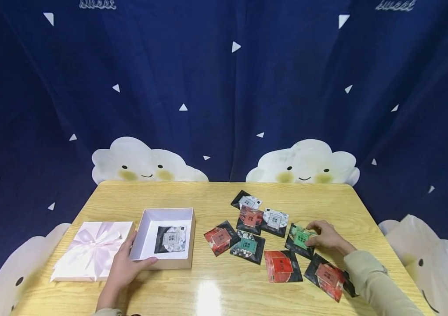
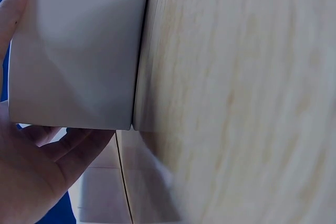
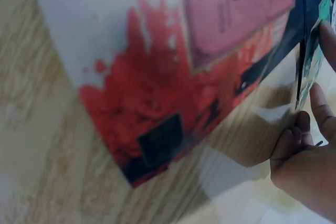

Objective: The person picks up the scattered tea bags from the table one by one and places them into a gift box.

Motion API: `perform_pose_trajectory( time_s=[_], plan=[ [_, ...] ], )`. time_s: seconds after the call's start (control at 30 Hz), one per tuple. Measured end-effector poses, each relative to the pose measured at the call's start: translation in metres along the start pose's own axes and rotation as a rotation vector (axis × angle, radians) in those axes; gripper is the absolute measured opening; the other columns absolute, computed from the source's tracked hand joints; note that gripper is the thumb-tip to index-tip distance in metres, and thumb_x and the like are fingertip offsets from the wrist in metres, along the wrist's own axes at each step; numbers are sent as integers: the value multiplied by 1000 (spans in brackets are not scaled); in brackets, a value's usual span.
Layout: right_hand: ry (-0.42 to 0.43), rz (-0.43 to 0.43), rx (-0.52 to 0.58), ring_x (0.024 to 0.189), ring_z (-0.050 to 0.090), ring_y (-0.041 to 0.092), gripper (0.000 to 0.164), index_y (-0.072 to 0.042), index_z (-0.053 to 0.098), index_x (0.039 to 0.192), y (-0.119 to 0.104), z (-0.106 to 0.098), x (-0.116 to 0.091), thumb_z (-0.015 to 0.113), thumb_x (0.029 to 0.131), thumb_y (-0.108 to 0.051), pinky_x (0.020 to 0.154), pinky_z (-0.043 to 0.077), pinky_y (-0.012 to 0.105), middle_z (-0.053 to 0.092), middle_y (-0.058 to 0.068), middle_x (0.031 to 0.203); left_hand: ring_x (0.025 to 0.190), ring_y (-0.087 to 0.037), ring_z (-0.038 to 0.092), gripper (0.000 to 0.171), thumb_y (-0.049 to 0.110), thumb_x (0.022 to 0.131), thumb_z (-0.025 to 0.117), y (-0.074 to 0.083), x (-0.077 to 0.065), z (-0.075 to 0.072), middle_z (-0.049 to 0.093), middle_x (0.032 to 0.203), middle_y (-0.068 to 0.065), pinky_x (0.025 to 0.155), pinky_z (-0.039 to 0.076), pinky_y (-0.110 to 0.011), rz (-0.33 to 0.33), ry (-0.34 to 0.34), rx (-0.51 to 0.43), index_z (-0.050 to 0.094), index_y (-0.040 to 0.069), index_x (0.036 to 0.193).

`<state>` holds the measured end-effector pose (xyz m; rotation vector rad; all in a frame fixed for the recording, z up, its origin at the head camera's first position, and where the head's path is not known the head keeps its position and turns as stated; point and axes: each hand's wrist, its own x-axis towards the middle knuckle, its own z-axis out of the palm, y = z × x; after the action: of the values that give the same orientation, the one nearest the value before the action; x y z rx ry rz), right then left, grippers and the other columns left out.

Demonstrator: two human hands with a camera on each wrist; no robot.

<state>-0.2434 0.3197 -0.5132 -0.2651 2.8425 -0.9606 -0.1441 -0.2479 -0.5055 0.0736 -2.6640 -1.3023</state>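
Note:
My left hand holds the near left corner of an open white box. Its thumb lies along the front wall and its fingers go down the left side, as the left wrist view shows too. Inside the box lies one black-and-white sachet. At the right, my right hand pinches the right edge of a green-labelled sachet between thumb and fingers. Close in the right wrist view is a red-and-black sachet, lying nearer to me than the green one.
Several more sachets lie spread at the centre right, among them a teal-labelled one and a bright red one. Left of the box is a white lid with a ribbon bow. A dark blue curtain hangs behind the wooden table.

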Motion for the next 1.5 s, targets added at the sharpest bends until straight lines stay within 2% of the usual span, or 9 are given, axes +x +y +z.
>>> perform_pose_trajectory(
  time_s=[0.2, 0.3, 0.4, 0.5, 0.73, 1.03, 1.17, 1.33, 1.5],
  plan=[
    [13, 61, 44, 88, 43, 29, 47, 6, 55, 97, -1, 1, 1, 81, 63, -12, 74, 38, 39, 52, 17, 96, 113, -48, 42, 102, 26, 61, 84, 2, 0, -1, 34, 132, -35, 92, 37, -55, -1, 6, 16, 26, -11, 137],
    [22, 90, 119, 75, 48, 24, 43, 7, 52, 96, -2, 2, 0, 79, 64, -5, 64, 42, 33, 52, 14, 88, 110, -47, 45, 102, 26, 61, 84, 2, 0, 0, 36, 131, -35, 90, 39, -54, -1, 10, 22, 26, -11, 137],
    [31, 115, 192, 62, 44, 17, 38, 7, 51, 95, -1, 3, -1, 74, 67, 1, 52, 39, 26, 48, 9, 78, 111, -47, 45, 102, 26, 61, 84, 1, 0, 0, 35, 131, -35, 90, 39, -55, 4, 12, 19, 26, -11, 137],
    [44, 128, 239, 59, 43, 15, 33, 9, 51, 97, 1, 1, -2, 69, 70, 5, 48, 38, 24, 46, 6, 74, 112, -48, 44, 102, 26, 61, 84, 0, 0, 0, 34, 132, -35, 91, 38, -55, 7, 9, 9, 26, -11, 137],
    [75, 109, 263, 66, 48, 14, 30, 12, 57, 103, 0, -11, -4, 66, 77, -1, 53, 43, 25, 54, 7, 79, 114, -49, 41, 103, 28, 61, 84, -1, 1, -1, 33, 132, -36, 92, 36, -57, 3, 5, 28, 26, -11, 136],
    [14, 112, 405, 64, 54, 15, 33, 15, 53, 112, -5, -32, -8, 58, 85, -4, 55, 50, 31, 57, 9, 84, 113, -49, 42, 102, 26, 62, 84, 0, 0, 0, 34, 131, -35, 91, 38, -56, -2, 3, 17, 26, -11, 137],
    [2, 62, 484, 71, 59, 15, 33, 10, 56, 110, 7, -36, -6, 60, 86, -12, 61, 54, 32, 57, 9, 87, 113, -48, 43, 102, 27, 62, 84, -1, 0, 1, 34, 132, -35, 91, 37, -55, -9, 2, 8, 26, -10, 137],
    [13, 84, 593, 79, 61, 15, 47, 4, 57, 112, 38, -26, 7, 69, 80, -27, 66, 55, 32, 57, 9, 93, 112, -48, 44, 102, 27, 62, 84, -2, 0, 1, 35, 131, -35, 91, 38, -55, 0, 7, 15, 27, -10, 137],
    [34, 97, 622, 82, 61, 11, 39, 0, 57, 112, 65, -15, 21, 67, 83, -24, 67, 55, 29, 60, 4, 95, 111, -49, 44, 101, 27, 62, 84, -1, 1, 0, 35, 130, -36, 90, 38, -56, 13, 13, 28, 27, -11, 136]
  ],
)
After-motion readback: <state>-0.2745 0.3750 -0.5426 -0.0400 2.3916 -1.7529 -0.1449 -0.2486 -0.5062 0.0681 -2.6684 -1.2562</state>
